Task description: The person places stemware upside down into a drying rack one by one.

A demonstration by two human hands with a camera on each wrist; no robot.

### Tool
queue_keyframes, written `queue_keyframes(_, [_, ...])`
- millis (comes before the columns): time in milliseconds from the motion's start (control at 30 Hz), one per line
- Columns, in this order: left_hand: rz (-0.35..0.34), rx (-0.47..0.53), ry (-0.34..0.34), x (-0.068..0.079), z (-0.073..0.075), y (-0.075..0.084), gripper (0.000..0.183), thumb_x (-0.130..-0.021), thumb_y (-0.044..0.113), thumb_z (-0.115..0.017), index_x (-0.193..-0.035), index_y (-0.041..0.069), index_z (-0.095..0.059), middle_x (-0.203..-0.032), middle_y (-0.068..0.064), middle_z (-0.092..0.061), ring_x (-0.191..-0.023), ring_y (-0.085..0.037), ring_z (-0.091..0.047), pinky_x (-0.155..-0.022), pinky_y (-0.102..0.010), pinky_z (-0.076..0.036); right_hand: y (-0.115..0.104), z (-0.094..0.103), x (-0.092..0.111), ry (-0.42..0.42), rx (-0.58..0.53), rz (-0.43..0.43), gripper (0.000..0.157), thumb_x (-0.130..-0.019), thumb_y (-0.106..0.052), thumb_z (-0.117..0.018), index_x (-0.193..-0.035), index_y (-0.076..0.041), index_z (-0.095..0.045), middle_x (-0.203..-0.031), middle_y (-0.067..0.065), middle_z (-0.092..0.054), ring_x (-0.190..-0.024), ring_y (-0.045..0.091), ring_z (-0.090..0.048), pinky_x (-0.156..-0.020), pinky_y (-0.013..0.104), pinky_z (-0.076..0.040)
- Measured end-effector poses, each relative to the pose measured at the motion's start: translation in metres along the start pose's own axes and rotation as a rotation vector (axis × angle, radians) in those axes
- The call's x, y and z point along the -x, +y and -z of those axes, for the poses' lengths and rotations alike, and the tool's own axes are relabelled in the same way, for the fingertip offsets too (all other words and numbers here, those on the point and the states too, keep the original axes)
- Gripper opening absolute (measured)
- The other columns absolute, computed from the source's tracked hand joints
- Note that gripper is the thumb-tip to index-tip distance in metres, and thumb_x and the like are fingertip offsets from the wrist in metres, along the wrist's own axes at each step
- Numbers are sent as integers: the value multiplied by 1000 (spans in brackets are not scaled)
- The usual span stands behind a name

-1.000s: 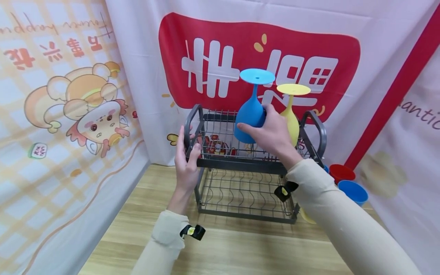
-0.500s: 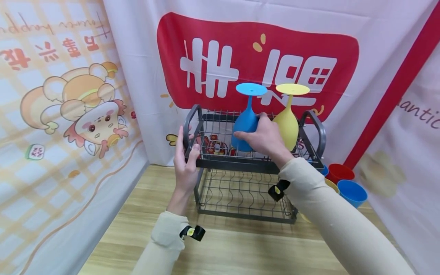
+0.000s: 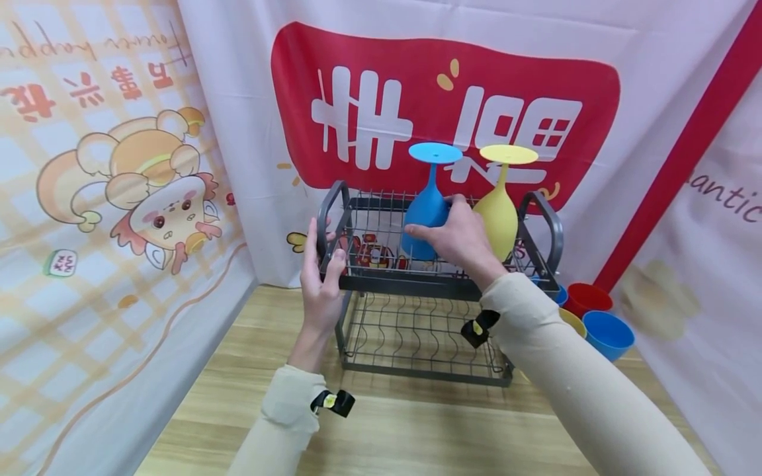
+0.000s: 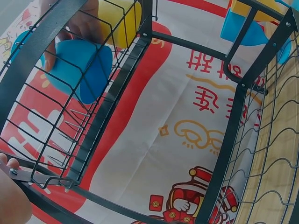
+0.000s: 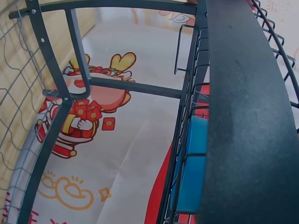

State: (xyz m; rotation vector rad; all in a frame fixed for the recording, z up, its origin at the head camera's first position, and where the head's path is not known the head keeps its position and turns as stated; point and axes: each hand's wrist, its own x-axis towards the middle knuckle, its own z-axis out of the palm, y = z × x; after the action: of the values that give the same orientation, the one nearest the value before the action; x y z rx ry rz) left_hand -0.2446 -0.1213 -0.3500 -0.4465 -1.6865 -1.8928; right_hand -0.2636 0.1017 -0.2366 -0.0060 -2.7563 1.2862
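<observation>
A blue plastic goblet (image 3: 424,223) stands upside down in the upper tier of a dark grey two-tier dish rack (image 3: 411,284), foot upward. My right hand (image 3: 467,238) holds its bowl from the right, thumb across the front. Just right of that hand is an upturned yellow goblet (image 3: 499,221) in the same tier. My left hand (image 3: 321,284) grips the rack's left side, with the thumb in front and the fingers by the side handle. From below, the left wrist view shows the blue goblet's mouth (image 4: 96,74) at the wire basket; the right wrist view shows part of its bowl (image 5: 191,163).
Several cups stand on the wooden table right of the rack, including a red cup (image 3: 588,299) and a blue cup (image 3: 608,334). The lower wire tier (image 3: 425,337) has wavy wires. Printed cloth (image 3: 238,132) hangs behind and at both sides.
My right hand has lowered the blue goblet and moved it slightly left, down into the upper tier; over the last half second it barely moves. The left hand stays on the rack.
</observation>
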Motion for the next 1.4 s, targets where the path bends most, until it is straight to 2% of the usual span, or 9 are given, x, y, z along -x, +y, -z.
queue_keyframes(200, [3, -1, -1, 0, 1, -1, 69, -108, 18, -50, -170, 26, -22, -164, 15, -44, -143, -18, -43, -107, -26, -50, 0, -1, 6, 98, -59, 69, 93, -90, -46, -82, -160, -11, -31, -159, 15, -49, -141, 40, -53, -108, 63, -54])
queue_keyframes(367, [-1, -5, -1, 0, 1, -2, 69, -107, 18, -51, -170, 25, -22, -164, 14, -44, -141, -16, -43, -104, -25, -50, 2, 3, 20, 183, -105, 164, 90, -91, -46, -82, -159, -11, -34, -159, 13, -51, -144, 34, -52, -111, 55, -55])
queue_keyframes(533, [1, -8, -4, 0, 0, -1, 69, -108, 18, -51, -170, 26, -22, -165, 12, -44, -144, -21, -43, -105, -27, -51, 9, 16, 37, 242, -124, 244, 84, -93, -45, -81, -157, -10, -39, -157, 14, -54, -142, 32, -56, -113, 50, -55])
queue_keyframes(667, [-5, -17, 6, 1, 1, 0, 68, -108, 16, -51, -170, 25, -23, -166, 8, -44, -147, -28, -41, -103, -24, -53, 19, 28, 46, 242, -161, 300, 84, -92, -44, -81, -157, -10, -39, -155, 13, -56, -138, 32, -60, -113, 52, -54])
queue_keyframes(867, [-9, -15, 5, 1, 1, 0, 69, -108, 15, -51, -170, 25, -23, -165, 11, -44, -150, -34, -38, -103, -20, -53, 39, 48, 56, 284, -185, 355, 78, -92, -41, -82, -155, -14, -44, -150, 7, -61, -132, 27, -65, -110, 48, -57])
queue_keyframes(1067, [-5, -17, 1, 1, 0, -1, 69, -108, 15, -51, -170, 25, -23, -165, 14, -44, -150, -32, -39, -105, -24, -53, 70, 74, 69, 397, -116, 347, 70, -95, -39, -80, -155, -22, -47, -150, 1, -62, -131, 23, -64, -107, 26, -57])
queue_keyframes(1200, [-3, -16, 1, 2, 0, -1, 69, -108, 15, -51, -170, 25, -24, -165, 14, -45, -150, -32, -39, -104, -24, -53, 93, 89, 77, 483, -102, 303, 65, -94, -34, -81, -152, -29, -50, -148, -2, -63, -126, 11, -63, -100, 13, -53])
queue_keyframes(1400, [-16, -16, 1, 1, 0, -1, 68, -107, 14, -51, -169, 25, -25, -165, 13, -45, -151, -34, -39, -105, -22, -53, 132, 99, 86, 555, -101, 212, 64, -94, -28, -81, -151, -30, -52, -147, -3, -65, -118, 0, -60, -93, 7, -49])
